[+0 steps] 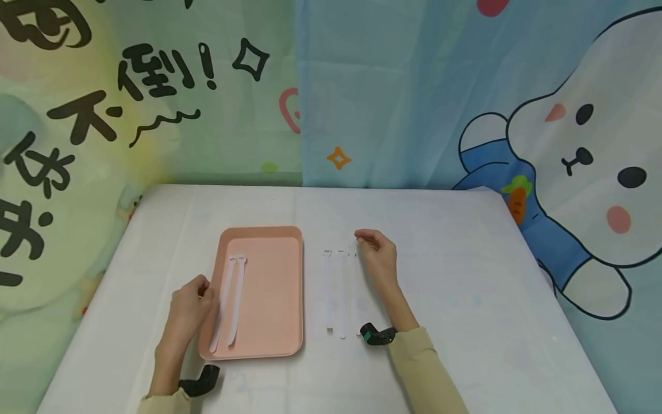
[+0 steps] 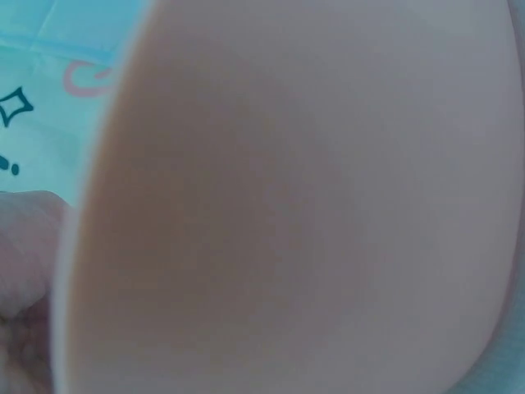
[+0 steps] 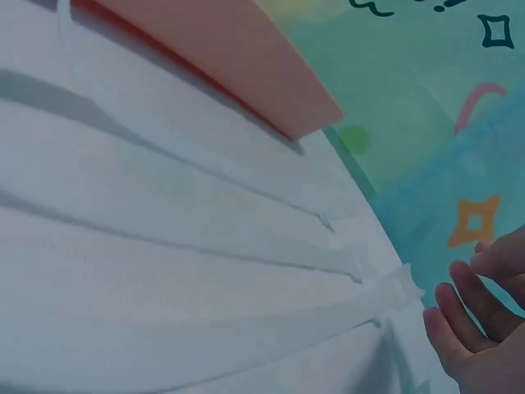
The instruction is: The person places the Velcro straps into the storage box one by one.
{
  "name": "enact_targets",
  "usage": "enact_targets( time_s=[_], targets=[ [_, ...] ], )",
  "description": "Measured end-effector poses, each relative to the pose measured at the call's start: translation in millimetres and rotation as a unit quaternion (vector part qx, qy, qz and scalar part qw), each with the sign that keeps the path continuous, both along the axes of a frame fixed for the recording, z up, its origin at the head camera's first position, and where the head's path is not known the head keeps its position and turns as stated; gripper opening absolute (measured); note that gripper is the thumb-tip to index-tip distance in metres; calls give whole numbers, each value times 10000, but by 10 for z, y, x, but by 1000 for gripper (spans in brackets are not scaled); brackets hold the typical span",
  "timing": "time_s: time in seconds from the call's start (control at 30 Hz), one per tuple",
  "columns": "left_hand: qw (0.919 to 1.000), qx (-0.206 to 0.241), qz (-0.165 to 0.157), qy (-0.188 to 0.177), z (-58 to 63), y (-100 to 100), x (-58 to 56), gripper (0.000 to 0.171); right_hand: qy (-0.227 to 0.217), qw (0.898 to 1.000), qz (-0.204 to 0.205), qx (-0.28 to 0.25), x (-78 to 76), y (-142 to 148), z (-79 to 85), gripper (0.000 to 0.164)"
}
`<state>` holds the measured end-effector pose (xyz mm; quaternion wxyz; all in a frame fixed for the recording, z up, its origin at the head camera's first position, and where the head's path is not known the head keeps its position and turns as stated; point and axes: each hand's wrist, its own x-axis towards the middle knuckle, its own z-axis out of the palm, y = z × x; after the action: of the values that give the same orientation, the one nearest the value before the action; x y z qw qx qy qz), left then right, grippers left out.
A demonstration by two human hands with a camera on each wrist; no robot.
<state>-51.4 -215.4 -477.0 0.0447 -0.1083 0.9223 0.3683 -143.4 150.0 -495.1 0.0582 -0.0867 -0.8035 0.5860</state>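
Cartoon backdrop, white table, and strips we could easily lose sight of

Behind everything we see a printed backdrop (image 1: 372, 86), mostly green on the left and blue on the right; before it stands a white-covered table (image 1: 465, 299). Left of centre lies a pink tray (image 1: 274, 299). The left hand (image 1: 186, 313) is at its left rim, fingers curled; we cannot tell whether they pinch the rim or merely touch it. Should that hand pull or lean, we think the tray could slide and disturb its contents.

The right hand (image 1: 380, 259) hangs with fingers loosely bent and holding nothing, near the head of the rightmost of three table strips (image 1: 341, 293), which lie to the right of the tray. Being pale on white, they could be misjudged and missed; lying close together, one could be dragged along with another. We would also watch the black wrist camera (image 1: 377, 334), which appears just beside the rightmost strip's lower end and might brush it. Two tray strips (image 1: 237, 305) lie side by side toward the left wall; a bumped rim could skew them.
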Motion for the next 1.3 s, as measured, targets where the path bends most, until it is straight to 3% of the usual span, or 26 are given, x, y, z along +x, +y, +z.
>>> enact_targets(
  time_s=[0.57, 1.3],
  targets=[
    [10000, 33, -11, -3, 9, -3, -2, 10, -681, 9971, 342, 10, 35, 38, -55, 28],
    [10000, -16, 3, -25, -6, -4, -20, 10, -715, 9957, 544, 211, 61, 86, -73, 20]
  ],
)
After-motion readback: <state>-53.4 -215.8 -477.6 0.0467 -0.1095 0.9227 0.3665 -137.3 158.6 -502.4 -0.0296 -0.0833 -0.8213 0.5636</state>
